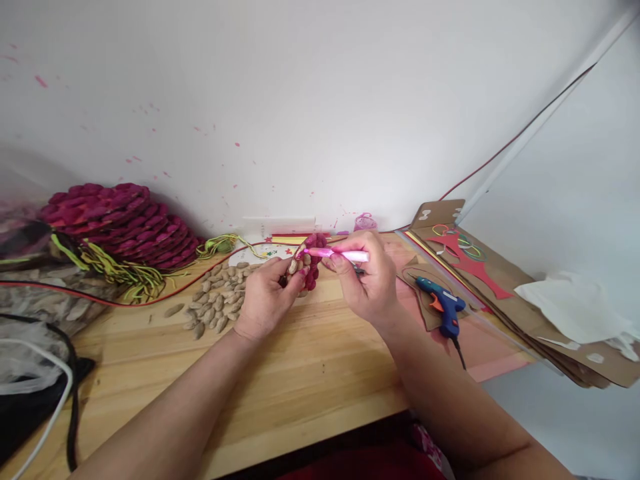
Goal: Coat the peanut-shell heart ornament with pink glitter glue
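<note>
My left hand (270,293) is closed on a piece covered in peanuts (314,263), some dyed magenta and some still plain tan. My right hand (367,273) pinches a paintbrush (345,255) with a white and pink handle. The brush's tip touches the peanut piece near its upper left side. Loose unpainted peanuts (215,297) lie on the wooden table (300,373) just left of my left hand. Behind my right hand, a small pink-stained cup (365,221) stands against the wall, partly hidden.
A stack of magenta peanut pieces (125,223) with yellow-green yarn (135,273) leans at the left. To the right lie a blue hot glue gun (445,307), cardboard sheets (500,313), red paper cutouts (470,263) and a white cloth (570,307). A red-black cable (170,293) crosses the left side.
</note>
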A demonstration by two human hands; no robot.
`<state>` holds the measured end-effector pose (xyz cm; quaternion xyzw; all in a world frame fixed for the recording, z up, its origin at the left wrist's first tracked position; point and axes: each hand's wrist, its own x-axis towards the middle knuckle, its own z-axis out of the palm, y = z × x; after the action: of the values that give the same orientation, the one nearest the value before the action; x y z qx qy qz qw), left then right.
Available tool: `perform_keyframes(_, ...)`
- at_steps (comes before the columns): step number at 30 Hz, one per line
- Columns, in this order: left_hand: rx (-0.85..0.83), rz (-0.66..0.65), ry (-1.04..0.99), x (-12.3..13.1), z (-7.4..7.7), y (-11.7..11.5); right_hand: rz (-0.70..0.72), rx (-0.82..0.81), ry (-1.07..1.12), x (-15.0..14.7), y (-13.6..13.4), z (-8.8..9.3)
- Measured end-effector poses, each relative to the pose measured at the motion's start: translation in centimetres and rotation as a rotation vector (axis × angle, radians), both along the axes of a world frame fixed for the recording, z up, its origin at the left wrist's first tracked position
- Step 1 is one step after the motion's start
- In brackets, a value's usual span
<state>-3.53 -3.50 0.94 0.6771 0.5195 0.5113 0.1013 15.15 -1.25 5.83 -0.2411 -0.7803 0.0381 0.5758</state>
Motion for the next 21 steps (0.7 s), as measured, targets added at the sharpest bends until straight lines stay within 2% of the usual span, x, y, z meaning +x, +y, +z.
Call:
perform_keyframes(6,-0.018,-0.002,-0.004,-0.06,0.07,0.02,-0.017,0.041,-0.113,-0.18,-0.28,-0.11)
perform_keyframes(12,0.0,0.0,0.0,0.01,0.07,0.04,-0.071,0.085,-0.118,0.02,-0.42,-0.01)
perform_keyframes(17,-0.012,0.001,-0.004,0.0,0.04,0.05,-0.027,0.069,-0.129,0.05,-0.39,0.01)
perform_keyframes(21,-0.013,0.001,-0.003,0.02,0.22,0.01,-0.061,0.069,-0.127,0.01,-0.31,-0.07)
